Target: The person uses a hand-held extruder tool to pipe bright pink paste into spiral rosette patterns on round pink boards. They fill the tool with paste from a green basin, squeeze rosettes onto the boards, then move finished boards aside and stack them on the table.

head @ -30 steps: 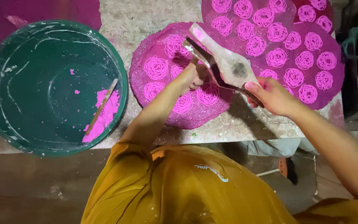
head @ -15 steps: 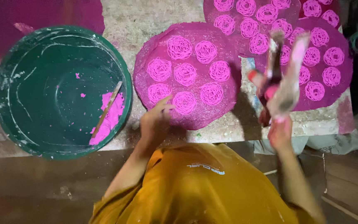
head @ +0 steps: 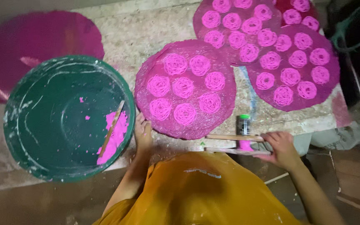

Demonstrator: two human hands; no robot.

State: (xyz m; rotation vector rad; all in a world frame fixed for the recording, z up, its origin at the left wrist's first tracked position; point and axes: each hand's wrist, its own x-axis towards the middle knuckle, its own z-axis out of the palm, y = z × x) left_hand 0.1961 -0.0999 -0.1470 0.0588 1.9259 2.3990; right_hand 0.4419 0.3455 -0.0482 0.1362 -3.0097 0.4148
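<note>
My right hand (head: 281,148) grips the two long wooden handles of a dough press (head: 241,137), whose dark cylinder with a green cap stands upright over the stone slab's front edge, pink dough at its base. My left hand (head: 142,132) rests with fingers on the near-left rim of a round pink tray (head: 226,102). That tray carries several pink spiral coils of pressed dough (head: 184,87). Just left of my left hand stands a large green basin (head: 34,125) with a lump of pink dough (head: 114,137) and a wooden stick (head: 111,128) leaning inside.
Two more round pink trays (head: 330,79) (head: 201,21) filled with spiral coils lie at the back right, overlapping. A bare pink tray (head: 42,37) lies behind the basin. All rest on a rough stone slab (head: 146,37). My orange shirt (head: 205,191) fills the bottom.
The press has come off the near tray and down to the slab's front edge in my right hand. My left hand let go of the press and dropped to the tray's rim.
</note>
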